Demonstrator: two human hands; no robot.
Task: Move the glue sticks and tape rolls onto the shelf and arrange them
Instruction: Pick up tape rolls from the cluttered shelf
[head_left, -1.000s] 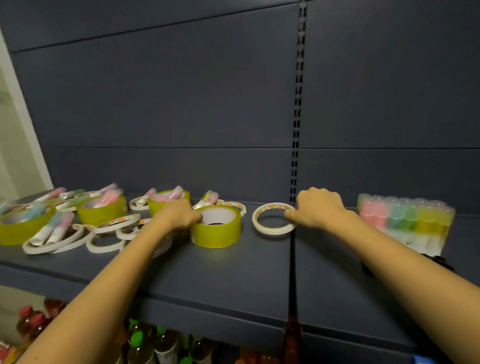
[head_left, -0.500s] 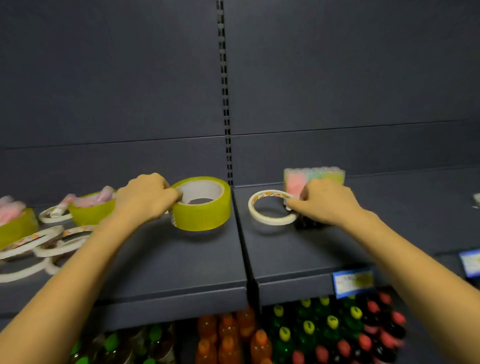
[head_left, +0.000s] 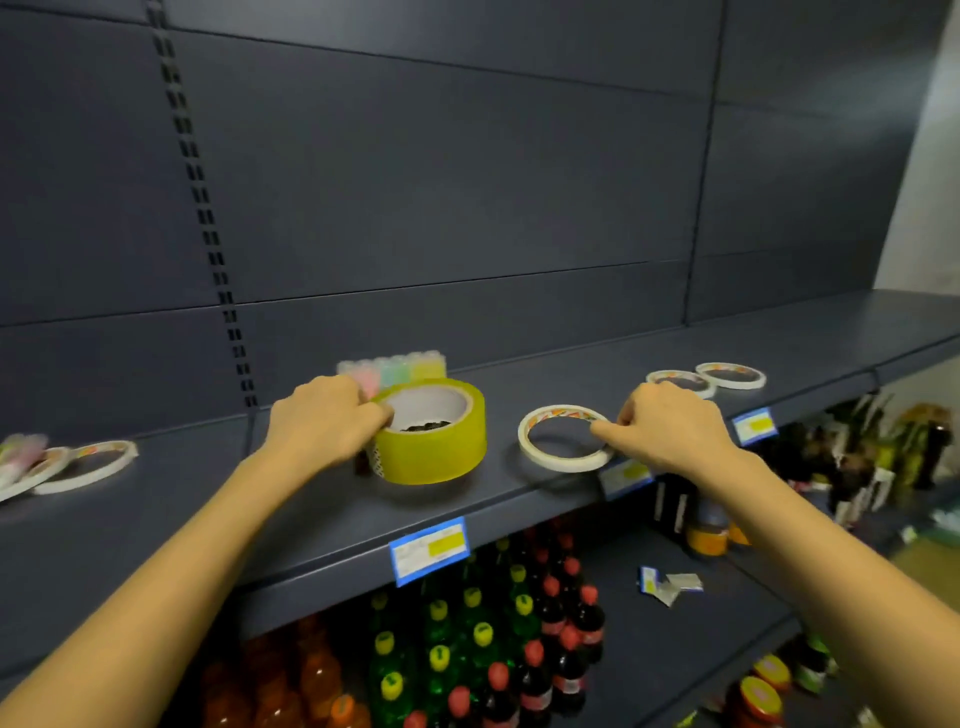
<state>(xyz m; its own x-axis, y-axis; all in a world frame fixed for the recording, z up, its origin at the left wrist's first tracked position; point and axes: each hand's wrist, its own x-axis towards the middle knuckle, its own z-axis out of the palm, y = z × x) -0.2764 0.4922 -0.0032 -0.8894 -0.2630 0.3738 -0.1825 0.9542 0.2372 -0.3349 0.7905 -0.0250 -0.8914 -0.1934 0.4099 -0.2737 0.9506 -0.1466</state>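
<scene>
- Fingers (head_left: 376, 413) of the left hand (head_left: 322, 421) curl over the rim of the wide yellow tape roll (head_left: 431, 452) at centre frame; fingers (head_left: 605, 431) of the right hand (head_left: 670, 431) pinch the thin white tape ring (head_left: 563, 441) just right of it
- Both pieces sit low over the dark grey shelf (head_left: 519, 384); I cannot tell whether they touch it
- Matt board, matching back panels, slotted upright (head_left: 208, 234) at upper left, pale wall at far right
- I count one yellow roll and at least five thin rings: the held one, the right pair of rings (head_left: 680, 382) side by side, the left-edge rings (head_left: 88, 465) overlapping
- One pastel glue stick pack (head_left: 410, 364) stands behind the yellow roll, partly hidden by it and the left hand
- Three blue price labels (head_left: 428, 551) on the front lip; bottles (head_left: 483, 639) crowd the level below
</scene>
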